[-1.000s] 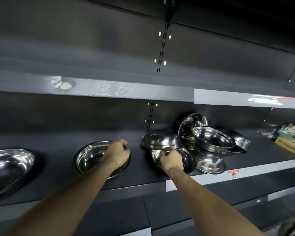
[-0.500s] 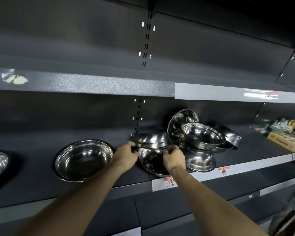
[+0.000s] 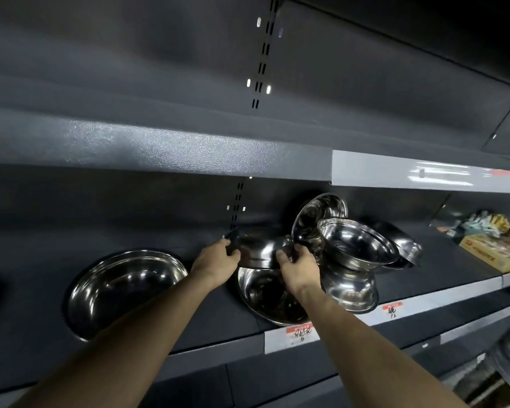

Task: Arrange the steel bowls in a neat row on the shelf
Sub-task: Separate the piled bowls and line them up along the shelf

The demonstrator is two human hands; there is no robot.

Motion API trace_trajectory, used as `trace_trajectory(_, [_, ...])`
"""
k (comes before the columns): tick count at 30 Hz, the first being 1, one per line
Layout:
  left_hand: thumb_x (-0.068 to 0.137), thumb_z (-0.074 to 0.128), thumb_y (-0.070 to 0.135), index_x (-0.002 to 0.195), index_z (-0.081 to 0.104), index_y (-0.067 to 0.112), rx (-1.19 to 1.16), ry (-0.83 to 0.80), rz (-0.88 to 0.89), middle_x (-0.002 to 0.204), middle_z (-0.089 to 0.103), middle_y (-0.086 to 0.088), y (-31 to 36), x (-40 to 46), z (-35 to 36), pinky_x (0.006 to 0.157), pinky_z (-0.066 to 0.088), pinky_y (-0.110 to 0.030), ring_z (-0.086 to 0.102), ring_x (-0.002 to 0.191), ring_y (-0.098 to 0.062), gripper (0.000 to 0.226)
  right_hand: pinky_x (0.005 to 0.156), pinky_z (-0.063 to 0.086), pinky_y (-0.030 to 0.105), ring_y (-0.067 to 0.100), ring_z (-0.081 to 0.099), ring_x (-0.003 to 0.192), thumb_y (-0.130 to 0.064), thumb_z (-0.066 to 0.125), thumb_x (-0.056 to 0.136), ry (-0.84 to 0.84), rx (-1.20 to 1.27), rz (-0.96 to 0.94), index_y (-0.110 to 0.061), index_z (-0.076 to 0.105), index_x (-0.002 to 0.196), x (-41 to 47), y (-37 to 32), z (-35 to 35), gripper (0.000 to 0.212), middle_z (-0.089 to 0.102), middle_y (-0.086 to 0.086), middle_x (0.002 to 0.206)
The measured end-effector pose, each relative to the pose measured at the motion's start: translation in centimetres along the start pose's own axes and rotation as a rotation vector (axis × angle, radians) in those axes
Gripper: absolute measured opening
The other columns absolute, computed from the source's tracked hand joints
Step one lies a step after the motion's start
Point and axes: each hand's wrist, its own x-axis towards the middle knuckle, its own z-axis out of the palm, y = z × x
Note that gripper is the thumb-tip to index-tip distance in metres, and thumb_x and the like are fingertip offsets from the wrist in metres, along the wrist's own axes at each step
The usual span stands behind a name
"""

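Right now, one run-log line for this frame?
left hand: grips upturned bowl | right hand: grips same | placed bowl: leftward on shelf

Dim overall; overhead glare on upper shelf edge (image 3: 430, 175), bright highlights on steel bowls (image 3: 357, 245), wide-angle edge bending, corners soft.

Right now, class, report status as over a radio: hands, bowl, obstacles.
Left hand and right hand both grip the upside-down bowl. It sits atop a tilted bowl. Jumbled pile crowds the right; placed bowl left.

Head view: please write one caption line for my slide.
Both hands, left and right, grip an upturned steel bowl atop the jumbled pile on the shelf.
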Motion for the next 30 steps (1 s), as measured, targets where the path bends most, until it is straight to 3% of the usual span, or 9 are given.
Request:
trace_trajectory(4, [0.091, 0.050, 0.051, 0.151, 0.034, 0.021, 0.005, -0.056, 0.006, 0.151, 0.043, -0.008, 0.5, 1.8, 0.8, 0.110, 0.035, -0.033, 0.043, 0.138, -0.026, 0.068, 0.114, 0.037, 0.035, 0.026, 0.052, 0.132, -0.053, 0.062, 0.089, -0.014, 0.012, 0.014, -0.012, 0.044, 0.148, 1.1, 0.0, 0.7, 0.074, 0.054, 0.010, 0.144])
trace_trajectory(8, [0.088, 0.047, 0.064, 0.156, 0.015, 0.023, 0.002, -0.105, -0.018, 0.160, 0.025, -0.010, 0.9, 3.0, 1.7, 0.117, 0.025, -0.038, 0.027, 0.146, -0.028, 0.086, 0.119, 0.031, 0.039, 0.028, 0.040, 0.142, -0.062, 0.059, 0.087, -0.019, -0.018, 0.023, -0.014, 0.031, 0.156, 1.7, 0.2, 1.2, 0.088, 0.037, 0.011, 0.156])
trace_trajectory(12, [0.083, 0.047, 0.072, 0.157, 0.007, 0.025, -0.043, -0.158, -0.064, 0.162, 0.021, -0.009, 1.1, 3.4, 2.4, 0.118, 0.023, -0.040, 0.023, 0.148, -0.028, 0.096, 0.121, 0.027, 0.038, 0.026, 0.032, 0.147, -0.063, 0.061, 0.085, -0.052, -0.006, 0.017, -0.014, 0.025, 0.158, 2.0, 0.1, 1.5, 0.095, 0.031, 0.011, 0.160])
trace_trajectory(17, [0.083, 0.055, 0.064, 0.152, 0.023, 0.024, -0.178, -0.123, -0.055, 0.151, 0.043, -0.003, 1.5, 3.0, 3.0, 0.114, 0.035, -0.042, 0.042, 0.138, -0.026, 0.086, 0.120, 0.029, 0.036, 0.024, 0.035, 0.146, -0.065, 0.062, 0.083, -0.033, 0.005, -0.010, -0.013, 0.026, 0.157, 1.6, 0.3, 1.4, 0.097, 0.036, 0.008, 0.159])
trace_trajectory(22, [0.087, 0.051, 0.062, 0.155, 0.019, 0.021, -0.160, -0.020, -0.046, 0.154, 0.039, -0.004, 2.0, 1.9, 2.3, 0.113, 0.031, -0.035, 0.037, 0.142, -0.026, 0.086, 0.116, 0.035, 0.032, 0.020, 0.043, 0.142, -0.075, 0.056, 0.079, -0.025, 0.004, -0.066, -0.020, 0.029, 0.157, 0.6, 0.3, 0.3, 0.099, 0.045, 0.003, 0.155])
trace_trajectory(30, [0.088, 0.048, 0.062, 0.150, 0.032, 0.026, -0.143, 0.237, -0.006, 0.148, 0.046, -0.006, 1.9, -0.6, -0.9, 0.112, 0.033, -0.040, 0.041, 0.136, -0.032, 0.073, 0.109, 0.045, 0.037, 0.017, 0.061, 0.123, -0.081, 0.055, 0.073, -0.074, 0.036, -0.164, -0.032, 0.026, 0.155, -2.5, -1.4, -0.1, 0.100, 0.068, 0.001, 0.129])
